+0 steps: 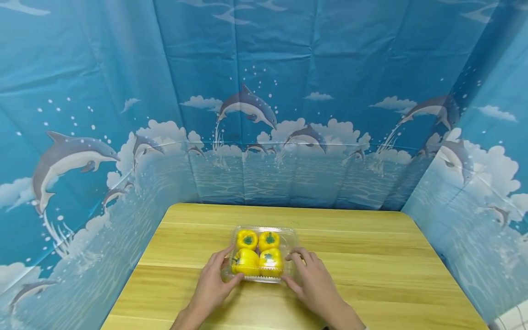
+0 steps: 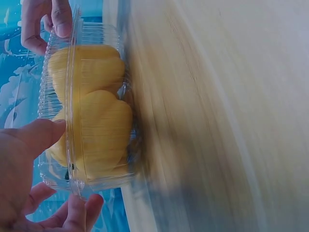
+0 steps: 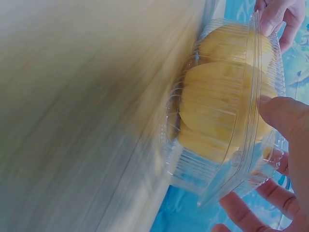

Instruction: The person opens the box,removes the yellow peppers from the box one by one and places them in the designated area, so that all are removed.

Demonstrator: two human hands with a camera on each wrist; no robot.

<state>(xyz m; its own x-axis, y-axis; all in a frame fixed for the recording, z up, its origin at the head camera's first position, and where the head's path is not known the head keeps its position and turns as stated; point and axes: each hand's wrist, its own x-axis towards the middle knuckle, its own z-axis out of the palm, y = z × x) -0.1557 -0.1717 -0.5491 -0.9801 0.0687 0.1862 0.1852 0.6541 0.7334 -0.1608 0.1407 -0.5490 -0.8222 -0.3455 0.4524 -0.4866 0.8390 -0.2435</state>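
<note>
A clear plastic clamshell box [image 1: 290, 238] with its lid down stands on the table. Inside are several yellow bell peppers [image 1: 270, 262] with green stem ends, packed in two rows. My left hand [image 1: 214, 279] holds the box at its near left corner, thumb on the front rim and fingers along the left side. At the near right corner my right hand [image 1: 314, 279] grips it, its thumb on the rim and its bent fingers by the right side. Both wrist views show the lid rim [image 2: 72, 96] running between thumb and fingers.
The box sits on a wooden table [image 1: 350, 256] with light grain. Blue curtains [image 1: 280, 174] printed with dolphins and waves enclose the table's back and both sides. A white patch [image 1: 513, 318] shows at the lower right corner.
</note>
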